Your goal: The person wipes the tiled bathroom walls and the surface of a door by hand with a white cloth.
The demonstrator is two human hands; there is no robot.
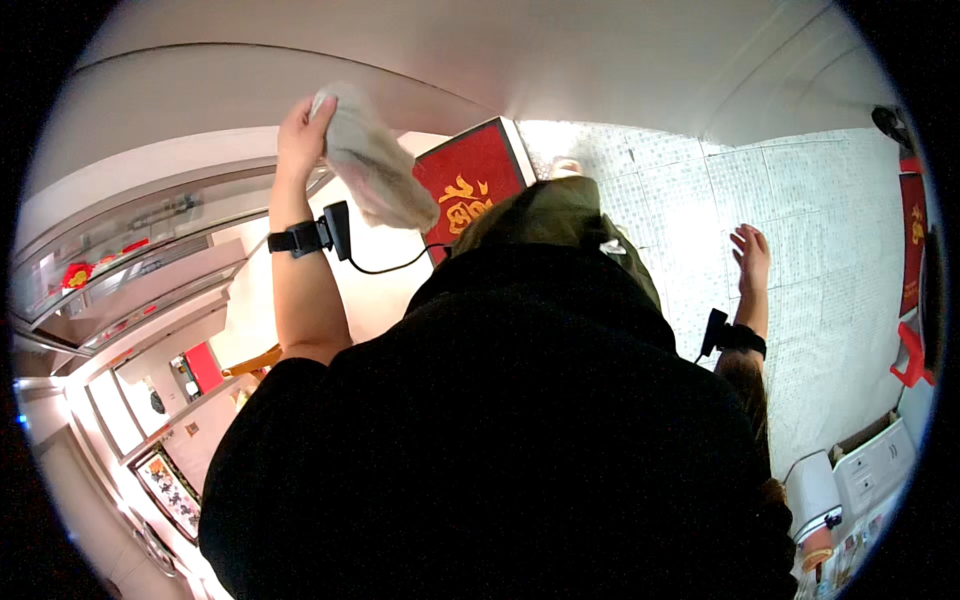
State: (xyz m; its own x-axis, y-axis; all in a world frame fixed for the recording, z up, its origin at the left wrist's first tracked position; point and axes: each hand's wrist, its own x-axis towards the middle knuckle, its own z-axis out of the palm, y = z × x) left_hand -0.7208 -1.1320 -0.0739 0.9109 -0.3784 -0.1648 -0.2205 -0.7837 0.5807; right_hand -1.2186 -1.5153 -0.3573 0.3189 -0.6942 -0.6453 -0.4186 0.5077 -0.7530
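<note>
My left hand [304,139] grips a greyish cloth [375,165] between thumb and fingers. The cloth hangs loosely and is blurred, beside a broad pale smooth panel [450,52]. Low at the right, above the white tiled floor [810,195], my right hand [752,251] is held away from the body with nothing in it, its fingers apart. Each wrist wears a black strap with a small device; a cable runs from the left device [339,231].
A red mat [480,169] with gold writing lies near my feet. To the left are framed glass panes [150,217] with a red flower ornament [77,274], and a framed picture [166,491]. At the far right are another red mat [913,232] and a red plastic object [911,356].
</note>
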